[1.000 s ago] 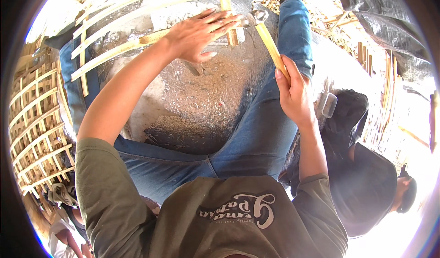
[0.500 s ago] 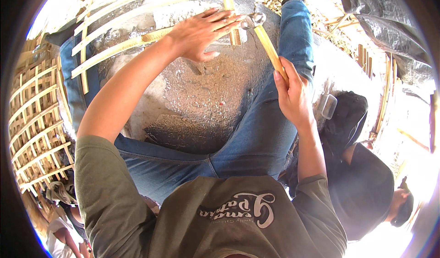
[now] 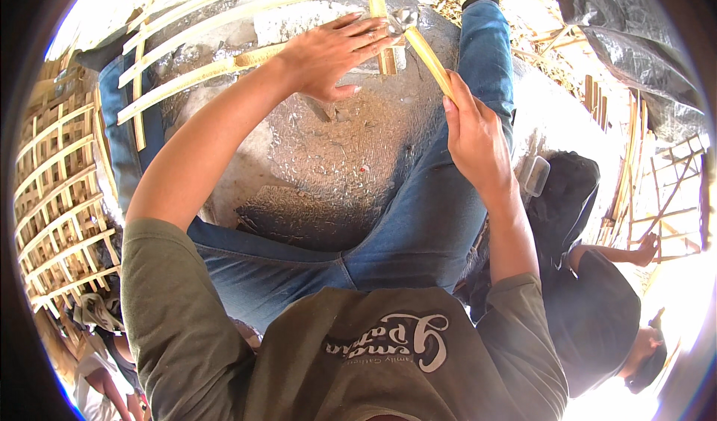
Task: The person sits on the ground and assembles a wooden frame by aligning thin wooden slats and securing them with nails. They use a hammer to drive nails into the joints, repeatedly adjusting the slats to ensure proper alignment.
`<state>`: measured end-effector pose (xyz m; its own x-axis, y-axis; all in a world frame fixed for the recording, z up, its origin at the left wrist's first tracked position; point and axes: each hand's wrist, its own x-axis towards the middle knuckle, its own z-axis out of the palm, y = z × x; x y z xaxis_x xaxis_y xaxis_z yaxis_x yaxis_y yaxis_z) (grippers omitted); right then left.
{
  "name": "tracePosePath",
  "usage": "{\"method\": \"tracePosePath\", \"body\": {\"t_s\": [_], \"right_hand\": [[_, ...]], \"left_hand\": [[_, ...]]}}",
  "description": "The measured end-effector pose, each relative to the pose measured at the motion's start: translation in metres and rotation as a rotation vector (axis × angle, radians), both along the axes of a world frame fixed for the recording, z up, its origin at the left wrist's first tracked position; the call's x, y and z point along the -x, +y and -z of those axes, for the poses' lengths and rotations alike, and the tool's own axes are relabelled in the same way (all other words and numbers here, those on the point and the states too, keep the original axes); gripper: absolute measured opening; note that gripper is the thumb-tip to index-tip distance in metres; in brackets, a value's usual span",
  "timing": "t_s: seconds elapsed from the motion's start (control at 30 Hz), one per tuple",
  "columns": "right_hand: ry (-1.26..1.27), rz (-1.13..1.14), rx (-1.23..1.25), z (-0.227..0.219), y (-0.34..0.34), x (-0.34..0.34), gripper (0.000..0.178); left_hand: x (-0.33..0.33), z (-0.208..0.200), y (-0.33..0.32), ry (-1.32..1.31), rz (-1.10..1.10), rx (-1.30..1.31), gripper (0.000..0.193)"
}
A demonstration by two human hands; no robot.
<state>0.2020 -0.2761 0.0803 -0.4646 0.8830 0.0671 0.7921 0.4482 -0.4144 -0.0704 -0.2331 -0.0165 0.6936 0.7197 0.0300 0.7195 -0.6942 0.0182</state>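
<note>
My left hand (image 3: 328, 59) is laid flat, fingers stretched, over a pale bamboo strip (image 3: 202, 71) of a lattice. Its fingertips lie beside a short cross strip (image 3: 387, 64) that meets the long strips. A hammer (image 3: 431, 62) with a wooden handle is held in my right hand (image 3: 478, 137), fingers wrapped round the lower handle. Its shiny metal head is just right of my left fingertips, near the cross strip. Whether the head touches the strip I cannot tell. A grey, rough slab (image 3: 321, 167) lies under the lattice between my legs.
Finished-looking bamboo lattices (image 3: 56, 189) stand at the left. On the right, a co-worker in dark clothes (image 3: 590, 316) sits close, near a lattice frame (image 3: 672, 189). A clear plastic container (image 3: 535, 176) lies by my right thigh. Dark sheeting (image 3: 635, 40) hangs at the far right.
The hammer head has shifted slightly left and up toward my left fingertips, its handle more tilted. My left hand has barely moved. The co-worker's arm has come out to the right.
</note>
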Motion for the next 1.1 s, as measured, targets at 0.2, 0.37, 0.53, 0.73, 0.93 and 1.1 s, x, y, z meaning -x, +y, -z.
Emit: {"method": "tracePosePath", "body": {"t_s": [0.2, 0.37, 0.53, 0.73, 0.93, 1.1], "right_hand": [[0.055, -0.034, -0.099, 0.002, -0.006, 0.001, 0.037], [0.008, -0.042, -0.119, 0.006, -0.006, 0.0, 0.041], [0.019, -0.062, -0.116, 0.009, -0.007, 0.002, 0.041], [-0.027, -0.037, -0.108, 0.011, -0.005, 0.001, 0.042], [-0.017, -0.066, -0.186, 0.011, -0.008, -0.001, 0.043], [0.032, -0.035, -0.211, 0.013, -0.012, -0.002, 0.042]], "left_hand": [[0.001, 0.005, 0.001, -0.031, 0.006, -0.029, 0.1], [0.002, 0.002, 0.001, -0.043, 0.016, -0.026, 0.098], [0.0, -0.004, -0.002, 0.02, -0.017, 0.026, 0.096], [-0.001, 0.005, 0.0, -0.046, -0.008, -0.021, 0.094], [0.0, 0.002, -0.001, -0.056, -0.007, -0.015, 0.096], [0.001, 0.003, 0.001, -0.067, 0.004, -0.018, 0.098]]}}
